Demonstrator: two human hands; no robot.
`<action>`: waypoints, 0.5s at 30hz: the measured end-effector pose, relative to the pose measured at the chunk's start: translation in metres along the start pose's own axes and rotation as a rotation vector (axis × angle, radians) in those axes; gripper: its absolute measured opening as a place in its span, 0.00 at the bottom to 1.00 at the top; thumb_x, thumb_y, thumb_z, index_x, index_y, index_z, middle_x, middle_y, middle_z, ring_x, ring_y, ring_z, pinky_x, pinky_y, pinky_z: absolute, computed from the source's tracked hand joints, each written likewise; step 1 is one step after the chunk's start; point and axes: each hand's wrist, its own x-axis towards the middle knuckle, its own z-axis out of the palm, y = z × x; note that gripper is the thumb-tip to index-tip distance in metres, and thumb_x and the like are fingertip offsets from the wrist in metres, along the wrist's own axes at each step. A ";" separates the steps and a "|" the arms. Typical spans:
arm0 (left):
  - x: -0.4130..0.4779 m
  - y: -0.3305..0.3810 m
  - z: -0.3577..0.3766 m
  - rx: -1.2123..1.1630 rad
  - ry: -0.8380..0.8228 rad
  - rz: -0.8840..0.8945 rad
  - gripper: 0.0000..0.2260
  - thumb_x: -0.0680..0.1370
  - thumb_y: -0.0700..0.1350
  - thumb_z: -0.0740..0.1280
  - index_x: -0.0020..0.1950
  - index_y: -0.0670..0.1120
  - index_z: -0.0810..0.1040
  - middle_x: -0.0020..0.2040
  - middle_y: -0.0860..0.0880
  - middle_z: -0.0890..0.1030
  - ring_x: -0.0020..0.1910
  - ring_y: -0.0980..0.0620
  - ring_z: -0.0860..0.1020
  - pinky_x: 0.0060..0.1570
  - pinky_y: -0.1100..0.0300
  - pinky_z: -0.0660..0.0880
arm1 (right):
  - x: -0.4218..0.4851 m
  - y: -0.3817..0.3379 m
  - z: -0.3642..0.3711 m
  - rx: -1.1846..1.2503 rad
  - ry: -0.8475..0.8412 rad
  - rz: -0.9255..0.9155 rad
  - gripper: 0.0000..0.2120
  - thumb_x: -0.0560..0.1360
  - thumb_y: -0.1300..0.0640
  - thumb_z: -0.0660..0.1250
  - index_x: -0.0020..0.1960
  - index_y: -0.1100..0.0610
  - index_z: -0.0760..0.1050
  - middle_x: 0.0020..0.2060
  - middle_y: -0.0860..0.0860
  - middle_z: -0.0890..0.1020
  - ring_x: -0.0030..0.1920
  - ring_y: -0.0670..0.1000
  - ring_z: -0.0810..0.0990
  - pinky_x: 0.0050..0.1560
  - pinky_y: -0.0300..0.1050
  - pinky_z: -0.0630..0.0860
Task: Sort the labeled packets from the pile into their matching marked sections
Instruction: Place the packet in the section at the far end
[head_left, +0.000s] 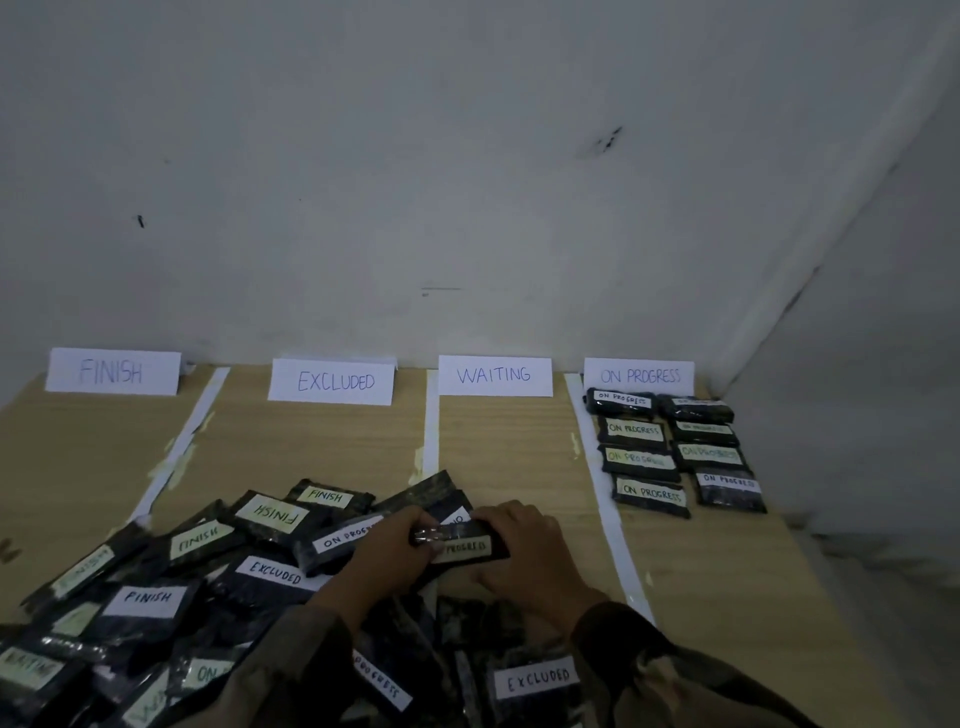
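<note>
- One packet (470, 546) sits at lower centre of the frame with both hands on it. The left hand (395, 545) curls round its left end and the right hand (524, 551) closes over its right end, so both are clamped on it.
- The packet is at the right edge of the pile (182, 571), which fills the lower left. The visible part of its label reads "PROGRESS"; the rest is hidden under the fingers.
- Judging by that label, it belongs under the ON PROGRESS sign (639, 375) at upper right, beyond the white tape strip (613, 525).
- The sorted packets (649, 460) there lie in two columns with their labels up. The bare table (727, 597) just below the lowest row, toward lower right, looks like the natural next slot.
- Uncover the whole label before committing to that section.
- Lift the packet clear instead of dragging it. Its neighbours overlap, and the glossy wrappers will probably slide and upset the pile.
- The right hand alone should be able to carry it across the tape strip.
- Set it label-up, parallel to the rows, and wholly to the right of the strip.
- A second ON PROGRESS packet (343, 540) lies in the pile just left of the left hand and is a sensible next pick.
</note>
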 end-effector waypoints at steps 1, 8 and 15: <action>0.002 0.004 0.000 -0.023 -0.029 -0.006 0.05 0.76 0.46 0.68 0.46 0.53 0.72 0.46 0.52 0.76 0.47 0.53 0.75 0.45 0.61 0.71 | -0.002 0.003 -0.002 -0.040 0.007 -0.018 0.30 0.65 0.42 0.67 0.67 0.46 0.68 0.58 0.48 0.72 0.57 0.53 0.70 0.54 0.48 0.64; 0.013 0.037 0.026 -0.044 -0.124 0.084 0.09 0.77 0.47 0.66 0.56 0.50 0.71 0.51 0.52 0.76 0.47 0.54 0.73 0.44 0.65 0.69 | -0.027 0.038 -0.015 -0.193 0.069 -0.035 0.28 0.62 0.38 0.67 0.58 0.50 0.76 0.47 0.49 0.77 0.47 0.54 0.77 0.44 0.48 0.70; 0.014 0.073 0.072 0.275 -0.033 0.273 0.24 0.78 0.52 0.61 0.73 0.51 0.59 0.69 0.50 0.68 0.67 0.50 0.67 0.63 0.57 0.66 | -0.071 0.102 -0.040 -0.263 0.019 0.142 0.25 0.60 0.43 0.69 0.57 0.47 0.76 0.44 0.48 0.79 0.42 0.53 0.78 0.39 0.46 0.70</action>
